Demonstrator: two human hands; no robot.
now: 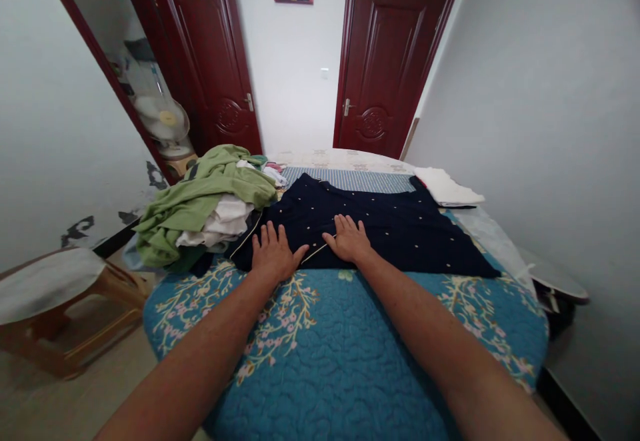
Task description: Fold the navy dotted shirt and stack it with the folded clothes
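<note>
A navy garment with small white dots and cream piping (pixel 370 228) lies spread flat across the bed. My left hand (pixel 277 251) presses palm down on its near edge, fingers apart and holding nothing. My right hand (pixel 349 238) rests flat on the same cloth, a short gap from the left, also open. Just left of my left hand, a heap of clothes has a crumpled green garment (pixel 200 201) over white cloth (pixel 220 221). The navy cloth's near edge touches the heap.
The bed has a blue quilted floral cover (pixel 325 361). A folded white cloth (pixel 445 186) and a striped blue pad (pixel 350 180) lie beyond the garment. A wooden stool (pixel 50 288) stands left of the bed, a wall runs along the right, and a fan (pixel 163 118) stands behind.
</note>
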